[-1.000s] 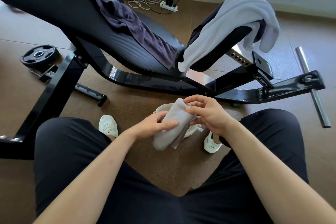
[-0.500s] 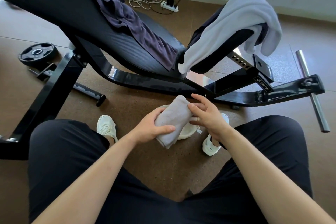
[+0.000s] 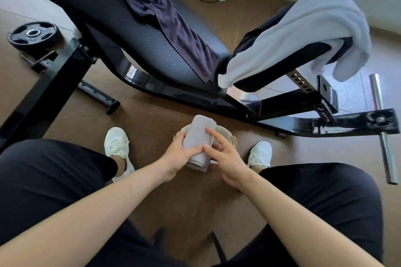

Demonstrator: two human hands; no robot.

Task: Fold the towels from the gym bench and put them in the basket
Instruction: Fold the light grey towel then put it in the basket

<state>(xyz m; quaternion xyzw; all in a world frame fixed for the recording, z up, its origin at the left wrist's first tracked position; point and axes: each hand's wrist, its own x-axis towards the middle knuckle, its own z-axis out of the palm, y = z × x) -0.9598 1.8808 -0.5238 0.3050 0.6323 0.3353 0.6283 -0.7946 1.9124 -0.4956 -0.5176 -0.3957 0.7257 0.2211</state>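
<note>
Folded towel lower, over basket; frame label illegible.

I watched both hands sink away from the camera toward the floor, carrying the folded grey towel down until it hung just over the basket at the frame's middle, hiding most of its rim. The right hand gave up its pinch on the towel's top edge; its fingers spread straighter and lay against the towel's right side, while the left hand alone gripped it. The right shoe came clear of the wrist.
</note>
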